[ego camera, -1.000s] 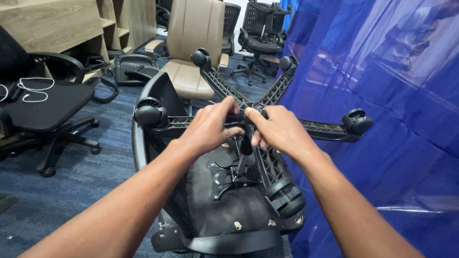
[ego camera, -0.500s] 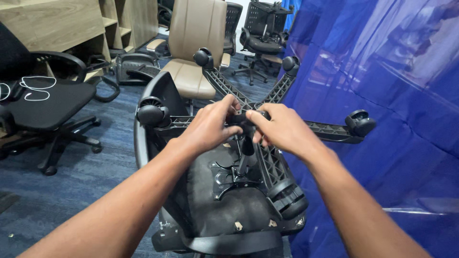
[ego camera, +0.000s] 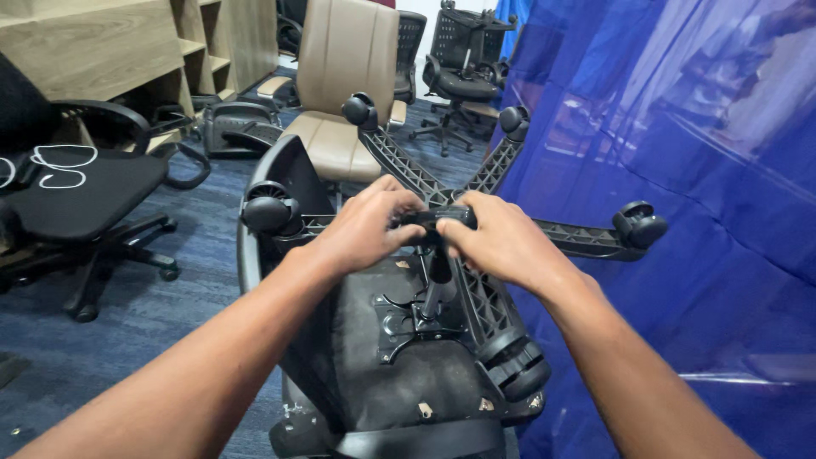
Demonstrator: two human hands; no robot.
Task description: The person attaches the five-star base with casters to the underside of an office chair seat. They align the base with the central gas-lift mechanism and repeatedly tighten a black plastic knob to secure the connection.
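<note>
An upturned black office chair (ego camera: pixel 399 374) lies before me, its seat underside facing up. Its five-armed wheeled base (ego camera: pixel 578 236) sticks up on the gas column (ego camera: pixel 435 285). My left hand (ego camera: pixel 367 223) and my right hand (ego camera: pixel 495 240) both grip the hub of the base from either side, fingers curled over it. Castors show at the left (ego camera: pixel 269 212), the far middle (ego camera: pixel 358 109), the far right (ego camera: pixel 513 119), the right (ego camera: pixel 639 226) and near the front (ego camera: pixel 515 367). The hub itself is mostly hidden by my fingers.
A blue plastic sheet (ego camera: pixel 697 170) hangs close on the right. A tan high-backed chair (ego camera: pixel 344 76) stands just behind. A black chair (ego camera: pixel 76 191) is at the left on the blue carpet, wooden shelving (ego camera: pixel 110 51) behind it. More black chairs (ego camera: pixel 463 59) stand at the back.
Both hands stay on the hub with a slight shift of the fingers. The base has barely moved in view.
</note>
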